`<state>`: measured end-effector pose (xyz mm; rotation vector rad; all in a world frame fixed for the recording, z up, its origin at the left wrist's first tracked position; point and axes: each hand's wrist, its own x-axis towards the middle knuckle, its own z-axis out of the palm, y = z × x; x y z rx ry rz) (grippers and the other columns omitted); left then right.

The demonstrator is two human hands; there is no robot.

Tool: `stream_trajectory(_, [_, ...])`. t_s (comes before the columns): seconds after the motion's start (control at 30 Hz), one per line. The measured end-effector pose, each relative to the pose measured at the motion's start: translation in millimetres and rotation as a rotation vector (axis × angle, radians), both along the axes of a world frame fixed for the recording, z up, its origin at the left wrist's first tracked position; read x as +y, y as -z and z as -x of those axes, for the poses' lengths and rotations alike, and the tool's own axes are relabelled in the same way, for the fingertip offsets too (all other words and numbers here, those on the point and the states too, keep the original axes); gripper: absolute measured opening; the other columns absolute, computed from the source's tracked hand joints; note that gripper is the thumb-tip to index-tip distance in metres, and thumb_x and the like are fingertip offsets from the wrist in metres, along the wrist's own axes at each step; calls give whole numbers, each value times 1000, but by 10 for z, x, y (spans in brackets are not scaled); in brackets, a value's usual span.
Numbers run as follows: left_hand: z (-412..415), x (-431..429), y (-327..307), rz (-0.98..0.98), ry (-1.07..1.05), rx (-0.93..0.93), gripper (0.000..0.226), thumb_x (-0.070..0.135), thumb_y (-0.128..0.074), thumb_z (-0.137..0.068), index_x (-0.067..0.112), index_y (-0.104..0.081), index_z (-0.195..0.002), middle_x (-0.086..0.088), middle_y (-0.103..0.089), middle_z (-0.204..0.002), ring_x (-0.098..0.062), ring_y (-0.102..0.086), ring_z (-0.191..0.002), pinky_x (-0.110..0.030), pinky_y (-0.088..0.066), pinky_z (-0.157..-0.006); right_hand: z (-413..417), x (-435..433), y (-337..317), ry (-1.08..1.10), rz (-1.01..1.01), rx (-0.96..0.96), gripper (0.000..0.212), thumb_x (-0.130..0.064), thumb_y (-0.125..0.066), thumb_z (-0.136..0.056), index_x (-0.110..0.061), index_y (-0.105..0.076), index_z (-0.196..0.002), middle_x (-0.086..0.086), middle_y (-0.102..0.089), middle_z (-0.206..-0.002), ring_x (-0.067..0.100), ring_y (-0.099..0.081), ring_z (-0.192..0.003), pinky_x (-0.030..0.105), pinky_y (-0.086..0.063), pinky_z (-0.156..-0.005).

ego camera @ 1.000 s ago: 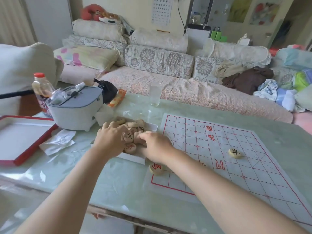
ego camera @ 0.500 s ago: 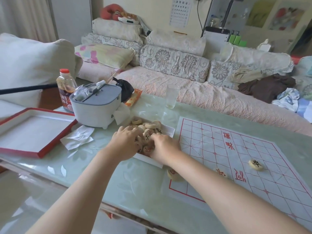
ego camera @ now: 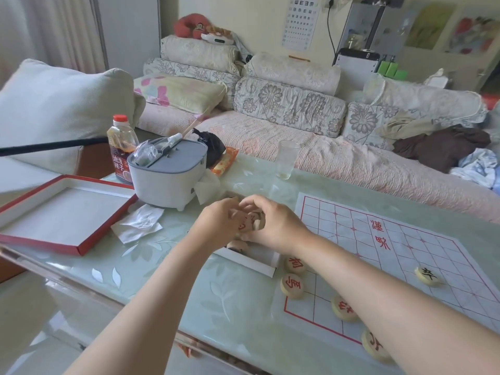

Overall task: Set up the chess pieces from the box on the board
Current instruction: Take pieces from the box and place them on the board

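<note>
A white box [ego camera: 251,262] of round wooden chess pieces lies on the glass table, left of the paper board [ego camera: 405,239] with its red grid. My left hand [ego camera: 216,226] and my right hand [ego camera: 276,226] meet over the box, fingers curled around a cluster of pieces [ego camera: 246,223] between them. Which pieces each hand grips is blurred. Red-marked pieces [ego camera: 295,263] [ego camera: 291,285] [ego camera: 344,308] [ego camera: 374,345] sit along the board's near-left edge. One black-marked piece [ego camera: 427,276] stands further right.
A red-rimmed box lid [ego camera: 65,212] lies at the left, with crumpled paper [ego camera: 138,223] beside it. Behind the box stand a grey-white container [ego camera: 167,174], a sauce bottle [ego camera: 121,147] and a glass [ego camera: 288,158]. A sofa runs behind the table.
Both hands have drawn closer together and risen a little over the box with pieces between them. The view has shifted, showing more red pieces on the board's near edge.
</note>
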<state>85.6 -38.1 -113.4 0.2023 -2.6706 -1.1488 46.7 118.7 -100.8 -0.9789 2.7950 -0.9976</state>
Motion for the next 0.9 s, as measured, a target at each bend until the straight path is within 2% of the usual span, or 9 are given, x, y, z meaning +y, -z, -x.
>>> stream_trajectory(0.07, [9,-73,12,4,-67,12,25,26,-51,-93,28,-65,-114,6,-68,-108,-17,-61,-88,-21,-39,-61,129,-54,10,-15,-76,-4,47,-31,-78,-79,-41,-60,-121,-19,-64,-119,4,-60,-107,28,-48,-94])
stream_trajectory(0.13, [20,-144,21,31,-105,9,27,26,-49,-94,25,-65,-116,0,-66,-113,-20,-59,-97,-22,-38,-69,283,-82,24,11,-185,68,39,-22,-60,-90,-39,-59,-125,-15,-62,-126,11,-58,-113,34,-48,-97])
stream_trajectory(0.23, [23,-206,19,35,-83,9,29,23,-46,-95,24,-65,-117,-2,-64,-112,-17,-54,-90,-23,-39,-69,492,-121,65,13,-433,157,45,-14,-46,-96,-39,-55,-132,-11,-54,-131,19,-57,-117,35,-47,-92])
stream_trajectory(0.33, [20,-224,16,43,-56,8,31,22,-42,-95,24,-63,-117,0,-60,-105,-15,-50,-87,-24,-39,-61,624,-166,125,20,-617,216,51,-12,-52,-95,-47,-50,-133,-6,-48,-120,25,-58,-110,35,-47,-83])
stream_trajectory(0.4, [22,-223,20,68,-40,11,31,21,-41,-95,23,-63,-117,1,-58,-103,-16,-50,-87,-25,-40,-65,658,-202,154,28,-659,252,47,-14,-54,-95,-45,-51,-130,-2,-49,-116,28,-59,-107,36,-47,-82])
stream_trajectory(0.5, [38,-220,21,138,-27,12,31,21,-41,-94,23,-61,-117,-3,-62,-108,-20,-55,-89,-29,-47,-69,693,-239,156,58,-637,288,23,-24,-58,-95,-34,-60,-116,0,-51,-112,29,-59,-105,36,-46,-81])
stream_trajectory(0.7, [77,-188,49,252,-28,26,32,21,-40,-95,23,-60,-121,-4,-63,-114,-24,-57,-100,-32,-48,-74,703,-204,129,67,-544,206,12,-37,-62,-94,-26,-60,-100,-4,-53,-107,21,-55,-102,32,-40,-78])
stream_trajectory(0.8, [80,-172,50,260,-29,41,32,24,-38,-96,25,-60,-119,-2,-63,-114,-23,-57,-100,-34,-49,-77,640,-113,76,86,-275,88,5,-26,-66,-92,-25,-63,-96,-6,-62,-100,16,-60,-95,26,-44,-75])
stream_trajectory(0.9, [84,-149,43,270,-26,72,31,24,-37,-97,25,-60,-119,-1,-62,-114,-23,-57,-101,-34,-49,-78,579,-7,33,169,-1,-76,4,-18,-69,-91,-22,-67,-91,-6,-67,-84,1,-61,-64,15,-44,-60])
